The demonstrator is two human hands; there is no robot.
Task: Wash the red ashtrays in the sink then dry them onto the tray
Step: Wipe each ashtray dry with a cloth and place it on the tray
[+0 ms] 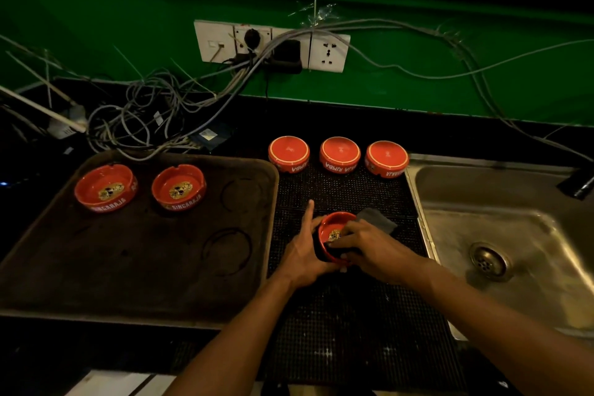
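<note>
My left hand (303, 254) grips a red ashtray (332, 228) from its left side over the black mat, index finger pointing up. My right hand (369, 247) presses a grey cloth (379, 219) into the ashtray's bowl, fingers curled on the cloth. Two red ashtrays (106, 188) (179, 186) stand upright at the back of the brown tray (128, 267). Three more red ashtrays (289, 154) (340, 154) (386, 158) lie upside down in a row at the mat's far edge.
A steel sink (514, 235) with a drain (490, 262) lies to the right. The black rubber mat (347, 315) sits between tray and sink. A tangle of cables (154, 119) and a wall socket strip (273, 45) are behind on the green wall.
</note>
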